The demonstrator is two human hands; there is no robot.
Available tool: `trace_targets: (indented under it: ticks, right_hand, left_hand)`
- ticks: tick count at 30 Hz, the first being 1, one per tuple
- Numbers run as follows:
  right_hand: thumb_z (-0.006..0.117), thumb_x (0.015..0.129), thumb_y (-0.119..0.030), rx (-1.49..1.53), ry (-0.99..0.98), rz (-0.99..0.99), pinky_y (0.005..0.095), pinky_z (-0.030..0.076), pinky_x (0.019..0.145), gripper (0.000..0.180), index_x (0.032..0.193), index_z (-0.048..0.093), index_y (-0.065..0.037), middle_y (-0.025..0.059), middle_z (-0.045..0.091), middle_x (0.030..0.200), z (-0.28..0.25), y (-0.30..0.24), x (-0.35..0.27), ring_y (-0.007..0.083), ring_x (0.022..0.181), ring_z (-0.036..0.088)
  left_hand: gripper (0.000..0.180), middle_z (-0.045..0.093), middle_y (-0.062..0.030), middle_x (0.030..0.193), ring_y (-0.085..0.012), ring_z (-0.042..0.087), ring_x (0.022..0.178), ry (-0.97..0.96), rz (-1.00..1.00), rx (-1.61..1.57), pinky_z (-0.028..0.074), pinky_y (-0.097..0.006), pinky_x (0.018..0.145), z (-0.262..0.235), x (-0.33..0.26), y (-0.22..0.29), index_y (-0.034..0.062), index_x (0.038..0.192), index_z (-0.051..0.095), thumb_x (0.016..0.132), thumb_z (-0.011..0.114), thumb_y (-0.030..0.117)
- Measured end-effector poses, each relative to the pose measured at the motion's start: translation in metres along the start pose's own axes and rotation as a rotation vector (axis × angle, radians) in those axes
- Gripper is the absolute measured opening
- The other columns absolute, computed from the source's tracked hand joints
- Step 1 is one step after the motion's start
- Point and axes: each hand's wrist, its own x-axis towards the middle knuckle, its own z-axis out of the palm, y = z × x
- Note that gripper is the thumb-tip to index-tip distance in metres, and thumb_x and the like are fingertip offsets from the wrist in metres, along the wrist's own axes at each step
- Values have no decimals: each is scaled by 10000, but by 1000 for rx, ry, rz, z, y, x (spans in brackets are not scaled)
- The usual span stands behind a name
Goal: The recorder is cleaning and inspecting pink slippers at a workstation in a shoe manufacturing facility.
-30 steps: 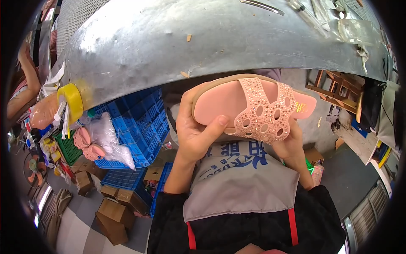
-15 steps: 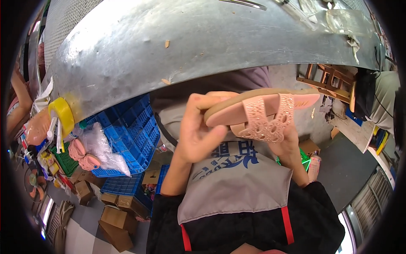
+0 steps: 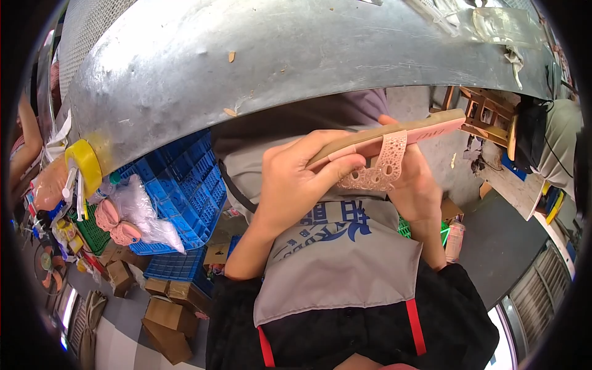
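Between my two hands, above my lap, is a pink sandal (image 3: pixel 393 154) with a tan sole edge and a cut-out strap dotted with shiny studs. It lies on its side, sole edge up. My left hand (image 3: pixel 302 166) is closed on one end, thumb across the pink strap and insole, fingers behind the sole. My right hand (image 3: pixel 414 185) supports the middle from below and behind, its fingers partly hidden by the sandal. A grey apron (image 3: pixel 339 265) with blue print covers my front.
A dented metal table (image 3: pixel 185 68) curves across in front, with scraps on it. At left are a yellow tape roll (image 3: pixel 84 166), blue crates (image 3: pixel 185 191), another pair of pink sandals (image 3: pixel 116 223) and cardboard boxes (image 3: pixel 169 324). A wooden stool (image 3: pixel 487 117) and a seated person (image 3: pixel 558 142) are at right.
The sandal has tilted, so its sole edge shows more and the strap less. My left thumb has come down onto it, and my right hand has shifted behind it.
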Motion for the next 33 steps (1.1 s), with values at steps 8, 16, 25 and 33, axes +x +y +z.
trace_targets:
  ticks: [8, 16, 25, 33]
  right_hand:
    - [780, 843, -136, -256, 222, -87, 384, 495, 1014, 628, 1370, 487, 36, 145, 632, 1244, 6, 3, -3, 225, 1157, 624]
    - [679, 880, -52, -361, 362, -303, 333, 528, 909, 361, 1213, 587, 48, 117, 663, 1148, 27, -4, 4, 184, 1023, 660]
    - [655, 851, -106, -567, 496, -215, 323, 553, 850, 419, 1233, 580, 48, 119, 660, 1109, 6, -23, -1, 189, 989, 667]
    - [573, 933, -232, -604, 715, -460, 291, 557, 804, 398, 1226, 578, 37, 125, 665, 1072, 21, -23, 9, 175, 932, 679]
  left_hand:
    - [372, 754, -101, 974, -141, 710, 883, -99, -155, -216, 556, -266, 790, 5, 13, 1, -47, 1131, 710, 820, 833, 116]
    - [436, 713, -120, 1106, -163, 675, 987, -198, -358, -813, 545, -295, 860, 16, 29, -33, -59, 1190, 670, 844, 817, 162]
    - [505, 654, -181, 1265, -228, 660, 1128, -421, -558, -1120, 529, -367, 1006, 27, 61, -51, -71, 1311, 572, 892, 757, 141]
    - [538, 644, -126, 1292, -189, 611, 1199, -387, -630, -1208, 469, -329, 1041, 47, 55, -62, -54, 1366, 549, 940, 727, 223]
